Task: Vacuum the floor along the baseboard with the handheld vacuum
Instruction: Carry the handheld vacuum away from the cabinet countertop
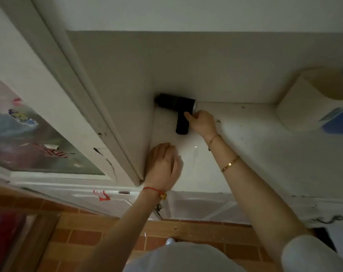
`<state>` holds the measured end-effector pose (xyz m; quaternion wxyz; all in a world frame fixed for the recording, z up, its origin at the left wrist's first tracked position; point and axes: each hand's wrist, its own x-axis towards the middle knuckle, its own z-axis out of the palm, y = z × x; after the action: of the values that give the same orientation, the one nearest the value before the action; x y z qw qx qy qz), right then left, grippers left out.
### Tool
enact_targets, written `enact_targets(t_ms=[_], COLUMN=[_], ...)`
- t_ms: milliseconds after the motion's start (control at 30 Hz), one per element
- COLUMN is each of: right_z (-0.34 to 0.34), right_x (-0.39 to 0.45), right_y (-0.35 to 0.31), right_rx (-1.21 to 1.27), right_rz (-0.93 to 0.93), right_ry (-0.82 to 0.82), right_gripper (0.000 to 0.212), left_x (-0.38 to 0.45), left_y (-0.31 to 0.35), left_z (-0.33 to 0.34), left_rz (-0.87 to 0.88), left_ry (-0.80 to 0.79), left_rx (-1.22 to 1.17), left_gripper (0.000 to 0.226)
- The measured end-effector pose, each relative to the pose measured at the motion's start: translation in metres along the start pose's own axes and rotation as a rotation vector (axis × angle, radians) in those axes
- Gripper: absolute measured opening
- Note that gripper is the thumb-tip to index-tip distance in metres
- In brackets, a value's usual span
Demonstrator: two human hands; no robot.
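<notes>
Vacuum: the black handheld vacuum (176,104) lies on a white ledge (245,134), its barrel along the foot of the grey-beige wall (206,65), its nose in the corner where that wall meets the white door frame (100,107); its handle (182,124) points toward the person.
Right hand: the right hand (201,122) touches the handle near its joint with the barrel, thumb against it; whether the fingers are wrapped around it cannot be told. Two thin gold bracelets (230,163) sit on this forearm.
Left hand: the left hand (164,163) hangs over the ledge near the frame's edge, blurred, fingers loosely bent, holding nothing. A red string bracelet (154,191) circles the wrist.
Ledge: specks of dirt (218,121) lie just right of the hand.
Right side: a white cylindrical container with blue print (311,103) stands on the ledge against the wall, well apart from the vacuum.
Below: brown brick-pattern floor (84,238).
</notes>
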<state>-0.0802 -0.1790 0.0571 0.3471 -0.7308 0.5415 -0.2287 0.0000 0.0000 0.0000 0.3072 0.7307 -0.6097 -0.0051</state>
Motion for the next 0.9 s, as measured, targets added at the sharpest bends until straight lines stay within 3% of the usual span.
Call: enact_targets(t_ms=[133,433,533,800,900], right_z=[0.017,0.029,0.025,0.004,-0.012], right_x=[0.007,0.019,0.021,0.001,-0.017], right_y=[-0.007,-0.018,-0.017,-0.005,0.001], right_rx=[0.034,-0.017,0.116,0.741,0.872], right_rz=[0.134,0.231,0.253,0.387,0.37], right_ry=[0.002,0.014,-0.015,-0.062,-0.097], right_gripper=[0.055,0.048,0.039,0.048,0.038], left_x=[0.002,0.001,0.001,0.0,-0.001], left_y=[-0.001,-0.002,-0.002,-0.002,-0.003], left_z=[0.001,0.001,0.0,-0.001,-0.001], left_rz=[-0.013,-0.038,-0.037,-0.037,-0.044], left_ry=[0.044,0.017,0.01,0.003,-0.011], left_rx=[0.021,0.026,0.019,0.001,-0.003], left_gripper=[0.022,0.027,0.029,0.027,0.025])
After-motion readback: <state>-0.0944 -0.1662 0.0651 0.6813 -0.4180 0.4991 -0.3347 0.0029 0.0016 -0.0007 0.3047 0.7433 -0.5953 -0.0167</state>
